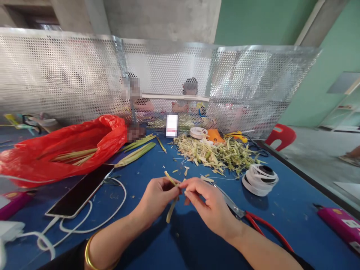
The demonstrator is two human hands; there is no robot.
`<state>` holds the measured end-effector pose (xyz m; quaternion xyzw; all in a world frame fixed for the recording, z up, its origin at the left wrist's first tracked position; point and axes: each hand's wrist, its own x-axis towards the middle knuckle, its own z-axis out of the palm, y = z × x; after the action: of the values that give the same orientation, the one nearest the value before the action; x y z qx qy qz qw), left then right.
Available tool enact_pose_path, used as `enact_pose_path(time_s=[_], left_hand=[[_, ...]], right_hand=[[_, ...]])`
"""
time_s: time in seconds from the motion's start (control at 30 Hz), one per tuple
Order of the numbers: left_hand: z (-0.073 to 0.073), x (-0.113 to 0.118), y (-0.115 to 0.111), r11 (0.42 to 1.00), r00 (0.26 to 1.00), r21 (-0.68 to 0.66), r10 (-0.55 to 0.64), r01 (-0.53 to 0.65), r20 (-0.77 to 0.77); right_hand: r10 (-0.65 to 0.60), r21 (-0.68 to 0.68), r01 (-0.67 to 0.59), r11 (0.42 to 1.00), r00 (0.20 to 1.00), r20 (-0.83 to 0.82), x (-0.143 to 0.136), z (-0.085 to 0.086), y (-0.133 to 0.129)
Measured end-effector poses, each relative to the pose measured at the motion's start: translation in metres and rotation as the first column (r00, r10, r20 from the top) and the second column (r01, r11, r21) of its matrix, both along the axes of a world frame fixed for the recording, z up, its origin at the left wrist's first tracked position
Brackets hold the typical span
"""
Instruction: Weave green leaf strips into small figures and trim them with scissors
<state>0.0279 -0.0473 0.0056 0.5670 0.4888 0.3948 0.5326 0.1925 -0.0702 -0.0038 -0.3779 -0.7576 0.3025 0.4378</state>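
Note:
Over the middle of the blue table, my left hand [161, 195] pinches a narrow yellow-green plant strip [170, 213] between thumb and fingers. One end of the strip sticks up past the fingertips, and another part hangs below. My right hand [206, 200] is closed against the left fingertips at the same strip; whether its fingers hold the strip or something finer is too small to tell. Partly under my right hand and forearm lie red-handled scissors [239, 212]. Small plant scraps [186, 171] lie just beyond the hands.
A red plastic bag [112, 131] with long stalks sits at left, beside a phone [81, 191] with a white cable [123, 195]. A heap of plant trimmings [213, 153] and a white ribbon roll [259, 183] lie right. Behind a perforated metal screen [168, 63] are people.

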Motion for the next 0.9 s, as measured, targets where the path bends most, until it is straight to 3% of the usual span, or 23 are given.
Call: enact_pose_path(time_s=[0.13, 0.3, 0.43, 0.53, 0.67, 0.9], left_hand=[[-0.006, 0.001, -0.002, 0.999, 0.998, 0.030, -0.032, 0.034, -0.059], [-0.012, 0.000, -0.002, 0.997, 0.990, 0.079, -0.013, 0.024, -0.141], [-0.004, -0.001, -0.003, 0.993, 0.998, -0.103, -0.056, 0.057, 0.003], [0.001, -0.002, -0.003, 0.957, 0.979, -0.276, -0.037, 0.092, 0.200], [-0.003, -0.004, 0.001, 0.911, 0.946, -0.402, 0.050, 0.088, 0.319], [-0.008, -0.003, 0.001, 0.897, 0.929, -0.430, 0.070, 0.100, 0.363]], right_hand=[[0.030, -0.176, -0.045, 0.983, 0.996, -0.086, -0.001, -0.002, 0.000], [0.039, -0.217, -0.048, 0.975, 0.998, -0.043, -0.004, -0.003, -0.004], [0.022, -0.344, -0.131, 0.930, 0.953, -0.303, -0.004, 0.001, -0.002], [-0.091, -0.328, -0.052, 0.943, 0.909, -0.407, -0.002, 0.002, 0.002], [-0.223, -0.351, 0.115, 0.929, 0.933, -0.284, 0.001, 0.000, 0.004], [-0.245, -0.448, 0.176, 0.877, 0.964, -0.101, -0.002, 0.001, 0.003]])
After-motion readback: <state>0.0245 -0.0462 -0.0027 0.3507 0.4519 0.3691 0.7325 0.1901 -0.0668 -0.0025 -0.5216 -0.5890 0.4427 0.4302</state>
